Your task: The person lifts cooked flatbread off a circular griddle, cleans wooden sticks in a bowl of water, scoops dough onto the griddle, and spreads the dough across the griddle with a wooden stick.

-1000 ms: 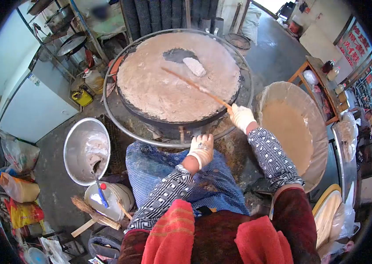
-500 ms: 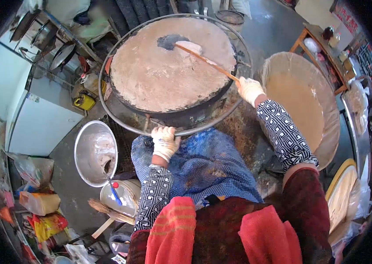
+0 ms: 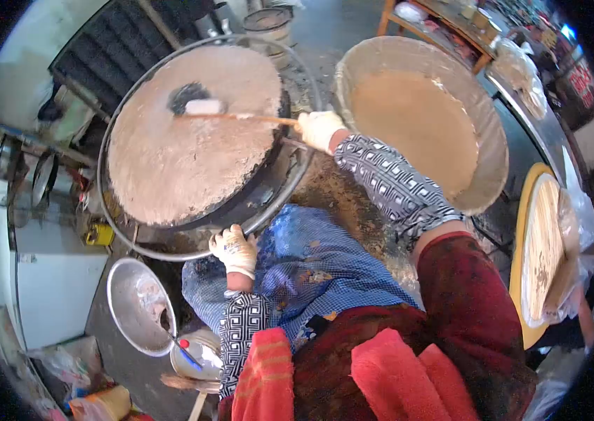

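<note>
A large round griddle point(image 3: 185, 168) in front of me is coated with a thin brownish-pink layer of batter. Near its far middle is a dark patch point(image 3: 188, 96), with a pale lump point(image 3: 203, 107) against it. My right hand point(image 3: 319, 130), in a white glove, is closed round the end of a thin wooden spreader point(image 3: 255, 118), which reaches across the griddle to the lump. My left hand point(image 3: 234, 250), gloved too, has its fingers curled over the metal ring point(image 3: 160, 255) that circles the griddle, at the near side.
To the right stands a wide plastic-lined tub point(image 3: 416, 133) of tan batter. A metal basin point(image 3: 141, 306) and a white bucket point(image 3: 202, 354) stand at lower left. A round yellow-rimmed board point(image 3: 539, 249) holds a pale stack at far right. A blue checked apron point(image 3: 311, 266) covers my lap.
My view has turned to the right, so everything sits further left. The spreader now lies more level across the griddle, its pale lump beside the dark patch. My left hand stays at the ring.
</note>
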The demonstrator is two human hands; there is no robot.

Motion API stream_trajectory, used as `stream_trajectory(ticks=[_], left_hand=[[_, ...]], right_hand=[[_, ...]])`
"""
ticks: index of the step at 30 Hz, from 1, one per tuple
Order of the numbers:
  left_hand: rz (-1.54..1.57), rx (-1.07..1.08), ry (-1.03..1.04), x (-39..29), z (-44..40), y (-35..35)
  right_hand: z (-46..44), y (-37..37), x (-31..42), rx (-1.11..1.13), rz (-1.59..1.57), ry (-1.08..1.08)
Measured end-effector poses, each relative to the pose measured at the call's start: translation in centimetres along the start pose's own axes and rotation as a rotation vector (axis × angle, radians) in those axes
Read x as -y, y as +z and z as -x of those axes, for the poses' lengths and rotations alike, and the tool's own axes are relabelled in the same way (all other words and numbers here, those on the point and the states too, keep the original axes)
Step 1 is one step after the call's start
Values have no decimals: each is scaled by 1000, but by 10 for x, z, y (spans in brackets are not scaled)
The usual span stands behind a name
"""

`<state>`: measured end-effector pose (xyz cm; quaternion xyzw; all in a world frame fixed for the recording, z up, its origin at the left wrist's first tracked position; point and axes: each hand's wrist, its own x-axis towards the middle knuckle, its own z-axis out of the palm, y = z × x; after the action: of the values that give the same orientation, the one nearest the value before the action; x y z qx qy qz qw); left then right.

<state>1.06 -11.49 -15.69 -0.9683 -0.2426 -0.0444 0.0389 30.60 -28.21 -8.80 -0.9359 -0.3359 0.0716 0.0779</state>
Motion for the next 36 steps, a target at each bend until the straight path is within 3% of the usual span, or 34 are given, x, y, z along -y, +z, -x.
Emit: stream_trajectory(ticks=[5, 7, 8, 12, 17, 19, 21, 23, 25, 27, 29, 31, 32, 33, 35, 36], left_hand=[[-23, 91, 0, 20, -14, -27], [-57, 230, -114, 35, -23, -18], [-104, 249, -66, 44, -24, -15], [-216, 334, 15, 86, -32, -5], [-403, 351, 79, 129, -42, 12], [-418, 323, 75, 152, -48, 23], [-511, 484, 81, 171, -57, 34], [-573, 481, 80, 188, -61, 40], [-520, 444, 124, 196, -63, 33], [-425, 413, 140, 209, -63, 27], [-482, 339, 188, 217, -60, 34], [-485, 298, 194, 200, -55, 18], [-457, 284, 180, 192, -52, 14], [-429, 272, 167, 185, -49, 13], [-458, 238, 129, 174, -40, 31], [-433, 294, 100, 157, -36, 22]], right_hand=[[4, -27, -23, 29, -80, -170], [4, 5, -50, 58, 22, -284], [-11, 44, -84, 157, -282, -105], [-43, 36, -100, 52, 104, -70], [-62, 30, -94, 21, 181, -109], [-56, 28, -82, 150, 84, -82], [-33, 22, -54, 184, -125, -44], [-15, 61, -44, 135, -390, -213], [28, 50, 1, 253, -880, -104], [65, -4, 43, 511, -1238, 40], [84, -7, 51, 485, -1343, 39], [92, 0, 33, 243, -1562, 59], [92, 9, 15, 197, -1605, -34], [85, 30, 1, 22, -1600, 116], [90, 25, -11, 149, -1755, 363], [87, 41, -17, 249, -1704, 358]])
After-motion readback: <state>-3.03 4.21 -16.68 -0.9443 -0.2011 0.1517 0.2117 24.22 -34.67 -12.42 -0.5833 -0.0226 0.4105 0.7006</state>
